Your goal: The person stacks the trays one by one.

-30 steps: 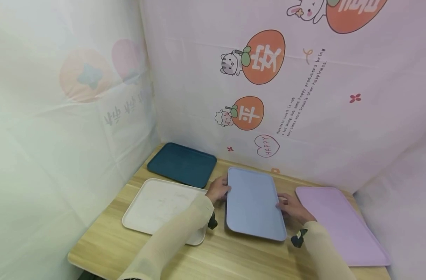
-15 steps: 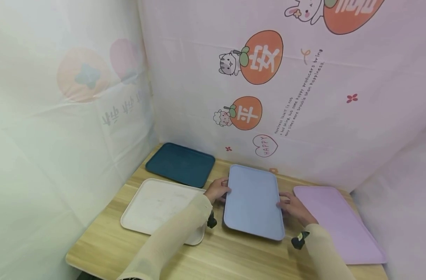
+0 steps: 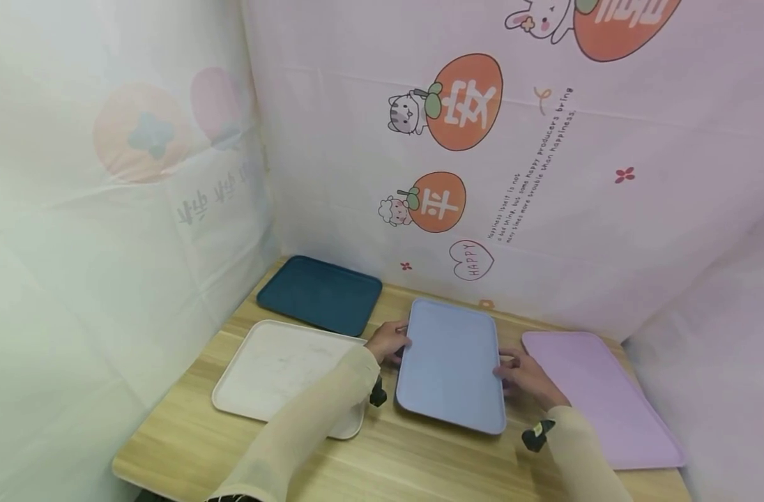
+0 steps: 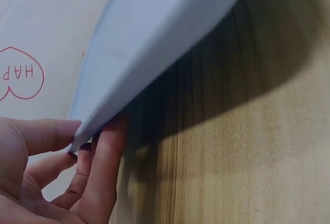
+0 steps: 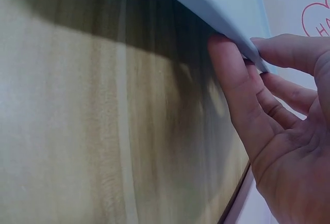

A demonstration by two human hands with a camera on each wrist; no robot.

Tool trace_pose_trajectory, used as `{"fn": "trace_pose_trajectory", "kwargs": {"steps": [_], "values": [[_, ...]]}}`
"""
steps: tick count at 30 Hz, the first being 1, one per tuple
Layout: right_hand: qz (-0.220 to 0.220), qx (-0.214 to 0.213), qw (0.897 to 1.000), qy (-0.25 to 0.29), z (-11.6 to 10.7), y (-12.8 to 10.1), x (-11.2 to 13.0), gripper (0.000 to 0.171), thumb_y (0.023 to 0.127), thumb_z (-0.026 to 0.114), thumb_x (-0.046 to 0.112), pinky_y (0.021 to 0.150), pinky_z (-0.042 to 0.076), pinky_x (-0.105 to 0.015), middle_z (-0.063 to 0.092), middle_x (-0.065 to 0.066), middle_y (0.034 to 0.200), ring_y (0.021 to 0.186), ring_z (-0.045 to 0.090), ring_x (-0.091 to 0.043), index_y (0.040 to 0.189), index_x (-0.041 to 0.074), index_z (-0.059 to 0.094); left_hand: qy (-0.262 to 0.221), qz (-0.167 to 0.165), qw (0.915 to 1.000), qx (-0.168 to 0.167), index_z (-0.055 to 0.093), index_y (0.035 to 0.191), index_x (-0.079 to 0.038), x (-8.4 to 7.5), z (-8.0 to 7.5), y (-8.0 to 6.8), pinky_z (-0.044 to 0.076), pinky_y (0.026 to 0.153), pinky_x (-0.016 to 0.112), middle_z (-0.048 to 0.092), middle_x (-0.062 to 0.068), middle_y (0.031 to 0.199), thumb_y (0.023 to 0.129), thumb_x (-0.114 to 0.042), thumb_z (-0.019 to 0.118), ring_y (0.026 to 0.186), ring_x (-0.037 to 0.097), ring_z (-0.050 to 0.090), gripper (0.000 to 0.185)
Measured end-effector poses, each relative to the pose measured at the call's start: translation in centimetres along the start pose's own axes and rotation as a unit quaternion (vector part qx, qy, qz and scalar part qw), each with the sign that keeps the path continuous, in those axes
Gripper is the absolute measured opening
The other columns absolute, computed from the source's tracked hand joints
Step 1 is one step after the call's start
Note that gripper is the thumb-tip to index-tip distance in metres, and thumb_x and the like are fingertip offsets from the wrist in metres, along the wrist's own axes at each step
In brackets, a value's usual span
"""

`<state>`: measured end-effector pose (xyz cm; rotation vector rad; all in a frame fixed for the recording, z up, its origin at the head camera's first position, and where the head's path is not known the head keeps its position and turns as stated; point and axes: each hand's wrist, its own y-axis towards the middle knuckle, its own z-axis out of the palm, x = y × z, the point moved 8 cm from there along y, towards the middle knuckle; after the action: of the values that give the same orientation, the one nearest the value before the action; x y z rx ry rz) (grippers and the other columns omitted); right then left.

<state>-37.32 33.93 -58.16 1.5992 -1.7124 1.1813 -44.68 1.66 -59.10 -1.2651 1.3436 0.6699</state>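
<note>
Both hands pinch the blue tray (image 3: 451, 362) by opposite long edges, left hand (image 3: 388, 341), right hand (image 3: 525, 375), fingers (image 4: 105, 157) underneath, thumbs on top, keeping it raised off the worktop (image 3: 419, 460) beside the lilac tray (image 3: 601, 397).

Backdrop cloth (image 3: 576, 230): heart outline (image 3: 471, 260) reading "HAPPY"; two orange fruits bearing white characters, "安" (image 3: 463, 102) above and "平" (image 3: 438, 202) below; slanted small print (image 3: 532, 167), partly legible: "Happiness itself is not… bring happiness."

Blue-grey rectangular tray (image 3: 451, 362) — rounded corners, upside down, raised just off the table.
</note>
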Motion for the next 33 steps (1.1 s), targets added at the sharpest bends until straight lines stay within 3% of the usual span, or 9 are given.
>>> {"fn": "trace_pose_trajectory", "kwargs": {"steps": [9,18,26,33], "values": [[0.0,0.001,1.0,0.016,0.7,0.0,-0.8,0.071,0.104,0.068,0.006,0.078,0.069,-0.046,0.066,-0.035,0.124,0.094,0.076,-0.029,0.161,-0.014,0.031,0.091,0.006,0.9956,-0.02,0.058,0.16,-0.02,-0.5,-0.1,-0.1,0.067,0.063,0.035,0.066,0.018,0.152,0.093,0.0,0.068,0.103,0.03,0.078,0.07],[0.007,-0.008,1.0,0.01,0.8,-0.2,-1.2,0.07,0.104,0.068,0.006,0.074,0.07,-0.047,0.066,-0.032,0.121,0.086,0.076,-0.027,0.16,-0.013,0.032,0.092,0.0,0.9957,-0.012,0.06,0.158,-0.021,0.1,0.3,1.1,0.066,0.058,0.034,0.068,0.018,0.149,0.09,0.001,0.071,0.092,0.028,0.078,0.072],[0.009,-0.011,1.0,0.007,1.0,-0.6,-1.4,0.07,0.102,0.07,0.008,0.073,0.07,-0.047,0.068,-0.031,0.119,0.084,0.077,-0.027,0.16,-0.012,0.035,0.114,0.01,0.9933,-0.015,0.06,0.158,-0.02,0.1,0.6,0.4,0.065,0.057,0.033,0.067,0.021,0.148,0.092,0.001,0.07,0.084,0.026,0.078,0.07],[0.012,-0.011,1.0,0.013,0.9,-0.7,-1.0,0.069,0.102,0.07,0.007,0.074,0.07,-0.047,0.067,-0.035,0.123,0.084,0.078,-0.028,0.16,-0.011,0.035,0.159,0.036,0.9862,-0.027,0.065,0.153,-0.019,-0.8,0.6,0.2,0.061,0.05,0.029,0.075,0.02,0.133,0.089,0.003,0.065,0.063,0.02,0.072,0.068]]}}
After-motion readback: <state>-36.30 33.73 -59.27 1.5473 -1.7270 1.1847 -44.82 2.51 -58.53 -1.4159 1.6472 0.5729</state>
